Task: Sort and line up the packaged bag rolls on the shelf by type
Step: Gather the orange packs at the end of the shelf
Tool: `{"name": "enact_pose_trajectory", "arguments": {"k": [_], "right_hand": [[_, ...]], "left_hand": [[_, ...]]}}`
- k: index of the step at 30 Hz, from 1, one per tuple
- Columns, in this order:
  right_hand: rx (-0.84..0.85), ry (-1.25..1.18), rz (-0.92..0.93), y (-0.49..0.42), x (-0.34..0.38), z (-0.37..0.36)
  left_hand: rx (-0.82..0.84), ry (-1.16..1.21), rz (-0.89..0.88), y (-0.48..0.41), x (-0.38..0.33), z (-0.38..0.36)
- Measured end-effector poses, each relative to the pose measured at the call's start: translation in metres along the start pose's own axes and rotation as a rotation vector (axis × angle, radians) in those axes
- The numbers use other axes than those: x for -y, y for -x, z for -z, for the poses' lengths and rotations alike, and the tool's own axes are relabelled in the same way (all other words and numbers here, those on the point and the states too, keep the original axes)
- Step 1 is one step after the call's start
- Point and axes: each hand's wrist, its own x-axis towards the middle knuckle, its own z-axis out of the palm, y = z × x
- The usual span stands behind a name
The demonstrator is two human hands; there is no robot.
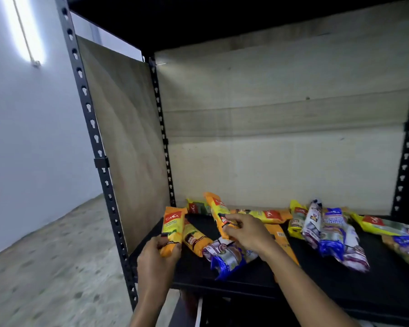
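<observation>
Left hand [156,258] gripped an orange roll [172,226] upright just beside the wooden side panel [128,149]; right hand [246,232] clutched a second orange roll [216,208] a little further from it. Best move looked like standing both flush against that panel, labels out, blue rolls [332,234] left farthest away.

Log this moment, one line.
left hand: grips leftmost orange roll | right hand: grips second orange roll | front blue roll: on shelf

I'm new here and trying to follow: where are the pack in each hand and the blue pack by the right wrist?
Left-hand pack [172,226], head view, its yellow-green label.
Right-hand pack [216,207], head view, its upper half.
Blue pack [224,257], head view, middle of its wrapper.
</observation>
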Motion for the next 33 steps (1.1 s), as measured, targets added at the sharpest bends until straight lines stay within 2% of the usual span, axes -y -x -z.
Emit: {"name": "enact_pose_trajectory", "arguments": {"k": [8,13,18,23,27,30,33], "right_hand": [[0.157,0.124,-0.003,-0.061,0.006,-0.043],[0.211,0.192,0.003,-0.082,0.002,-0.058],[0.239,0.213,-0.010,-0.090,-0.009,-0.069],[0.305,0.304,-0.009,-0.098,-0.011,-0.070],[0.366,0.367,-0.015,-0.102,-0.015,-0.069],[0.389,0.401,0.018,-0.103,-0.015,-0.067],[0.470,0.455,0.078,-0.102,-0.010,-0.062]], "left_hand": [[0.009,-0.079,0.033,-0.024,0.030,-0.016],[-0.027,-0.086,0.062,-0.023,0.036,-0.028],[-0.009,-0.204,0.077,-0.022,0.043,-0.038],[0.019,-0.337,-0.002,-0.028,0.056,-0.043],[0.027,-0.548,-0.103,-0.032,0.055,-0.050],[0.045,-0.542,-0.137,-0.035,0.044,-0.055],[0.164,-0.580,-0.107,-0.037,0.032,-0.061]]}}
